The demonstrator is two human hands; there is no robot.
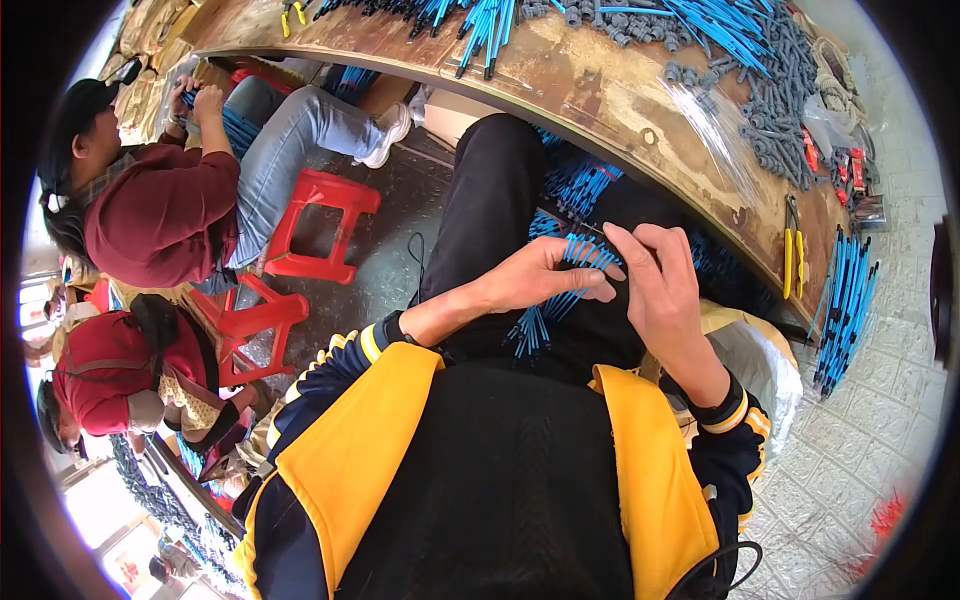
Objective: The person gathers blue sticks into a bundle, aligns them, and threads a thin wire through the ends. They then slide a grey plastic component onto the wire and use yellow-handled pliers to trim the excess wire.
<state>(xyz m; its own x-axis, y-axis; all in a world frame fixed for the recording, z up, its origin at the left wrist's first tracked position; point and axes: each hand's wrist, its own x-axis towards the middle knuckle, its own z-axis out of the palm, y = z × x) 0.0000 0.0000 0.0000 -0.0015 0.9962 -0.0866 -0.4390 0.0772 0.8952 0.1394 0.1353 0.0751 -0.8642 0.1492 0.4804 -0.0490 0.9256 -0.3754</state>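
Observation:
Above my lap, my left hand (568,272) is closed round a small bundle of thin blue sticks (533,328) with black tips. The sticks fan out below and above the fingers. My right hand (662,285) is close beside it, thumb and forefinger pinched together at the bundle's upper right side. A thin dark strand seems to run between the fingertips there, but it is too small to name. More blue sticks (585,188) with dark ends lie just beyond my hands, below the table edge.
The worn wooden table (590,80) carries grey plastic parts (775,110), loose blue sticks (715,30), thin whitish strands (715,140) and yellow-handled pliers (793,255). Blue sticks (845,310) stand by the right wall. A co-worker (165,205) sits left, near red stools (325,225); another person (130,365) bends behind.

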